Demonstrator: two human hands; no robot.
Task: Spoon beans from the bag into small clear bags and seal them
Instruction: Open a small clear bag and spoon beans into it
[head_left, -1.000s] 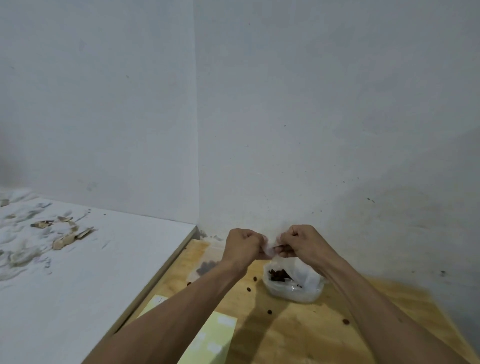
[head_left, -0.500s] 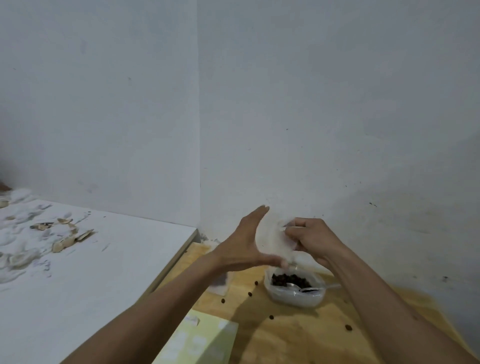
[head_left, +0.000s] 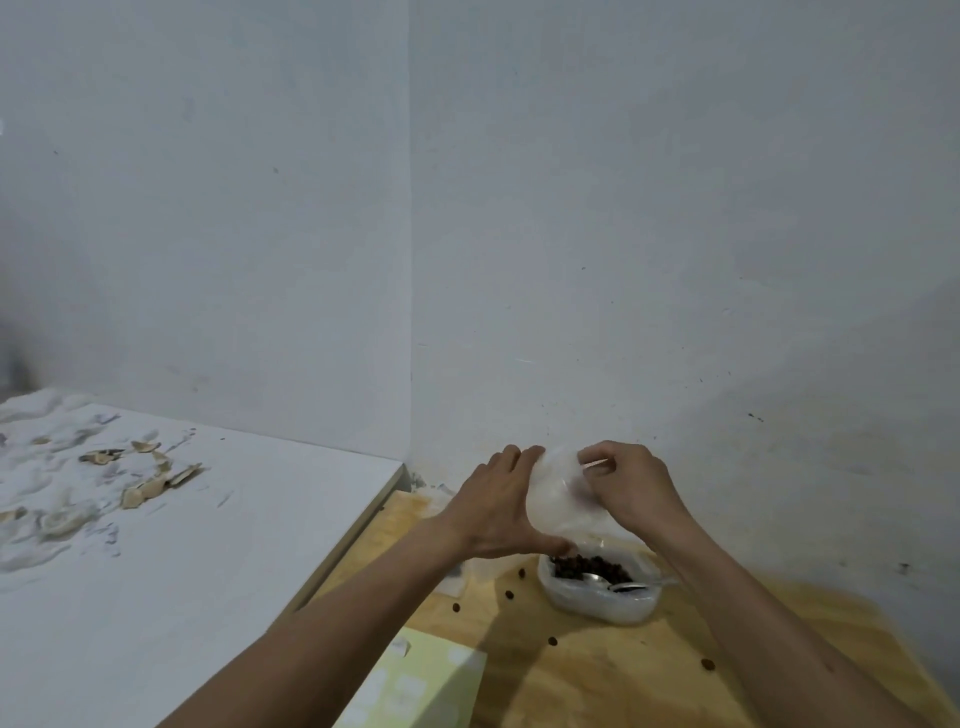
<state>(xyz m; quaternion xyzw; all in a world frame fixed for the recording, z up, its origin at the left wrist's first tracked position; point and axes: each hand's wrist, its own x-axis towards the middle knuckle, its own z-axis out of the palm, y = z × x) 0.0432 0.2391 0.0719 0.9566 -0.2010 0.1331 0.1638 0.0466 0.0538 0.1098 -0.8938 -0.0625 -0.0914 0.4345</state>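
Both hands: left hand (head_left: 498, 512) flat-fingered against small clear bag (head_left: 558, 496); right hand (head_left: 626, 486) fingers pinch its top.
Risk: slack film could slip, dropping onto bag of beans (head_left: 597, 584), scattering more onto worktop (head_left: 597, 670).

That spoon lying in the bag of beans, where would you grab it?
By the handle end, coming from above and the right. The spoon lies nearly flat with its bowl in the beans, and the handle reaches the rim of the bag.
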